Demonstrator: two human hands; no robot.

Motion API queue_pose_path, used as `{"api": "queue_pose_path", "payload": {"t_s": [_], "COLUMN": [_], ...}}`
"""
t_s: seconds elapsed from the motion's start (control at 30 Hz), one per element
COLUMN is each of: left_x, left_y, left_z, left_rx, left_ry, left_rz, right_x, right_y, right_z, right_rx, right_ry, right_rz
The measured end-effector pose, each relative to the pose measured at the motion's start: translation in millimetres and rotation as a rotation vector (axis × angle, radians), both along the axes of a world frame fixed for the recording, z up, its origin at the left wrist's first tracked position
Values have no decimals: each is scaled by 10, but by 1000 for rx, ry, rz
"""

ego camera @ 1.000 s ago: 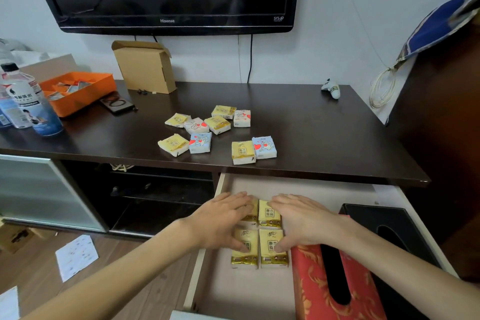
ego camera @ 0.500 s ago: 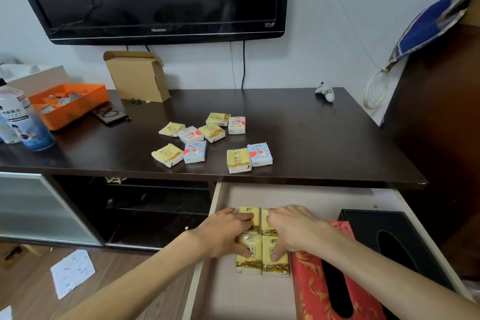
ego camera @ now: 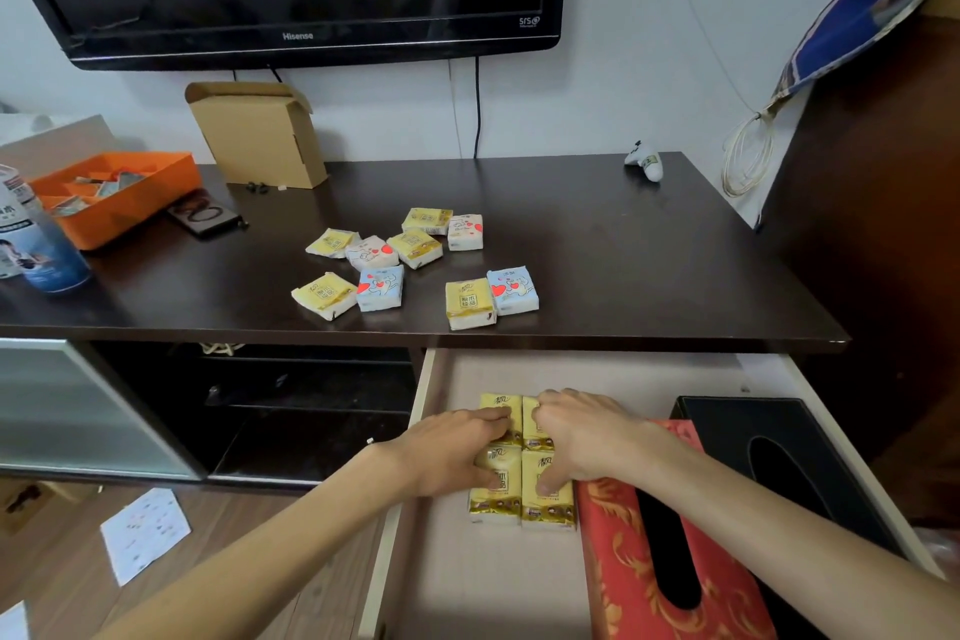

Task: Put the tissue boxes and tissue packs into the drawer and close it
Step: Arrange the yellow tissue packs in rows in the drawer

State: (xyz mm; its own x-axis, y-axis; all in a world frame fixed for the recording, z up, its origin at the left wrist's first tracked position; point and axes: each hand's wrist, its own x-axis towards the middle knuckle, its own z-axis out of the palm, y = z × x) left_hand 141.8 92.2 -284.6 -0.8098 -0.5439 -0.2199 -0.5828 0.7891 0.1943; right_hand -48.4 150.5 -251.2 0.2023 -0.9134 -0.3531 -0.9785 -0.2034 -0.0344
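The light wooden drawer stands pulled out under the dark tabletop. Several yellow tissue packs lie in a tight block on its floor. My left hand grips the block's left side and my right hand lies on its right side, fingers curled over the packs. A red patterned tissue box sits right beside the block, with a black tissue box further right. Several yellow, blue and white tissue packs lie scattered on the tabletop, including a yellow one near the front edge.
A television hangs above the tabletop. A cardboard box, an orange tray, a bottle and a dark flat case stand at the left. A dark cabinet borders the right. Paper sheets lie on the floor.
Both hands have drawn closer together over the yellow packs, fingers curling more. The view has shifted slightly; the packs on the tabletop have not moved.
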Motion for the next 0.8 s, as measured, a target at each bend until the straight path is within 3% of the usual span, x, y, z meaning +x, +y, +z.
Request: {"api": "queue_pose_path", "payload": {"t_s": [0.3,0.47,0.6,0.7,0.8], "left_x": [124,574,905,1070,1140], "left_y": [26,-114,-464,-795,-1084], "left_z": [251,713,1012,1091,1084], "left_rx": [-53,-170,-265,-349,-344], "left_ry": [202,408,562,534,391], "left_rz": [58,258,489,643,750], "right_x": [-86,-148,-19,192,421], "right_y": [23,-129,-625,-1163,-1704], "right_z": [180,587,874,1006,1046], "right_rx": [-116,-261,-375,-401,-380], "right_ry": [-281,-632,-755,-803,-700], "right_rz": [-105,-122,-78,-64,-15]}}
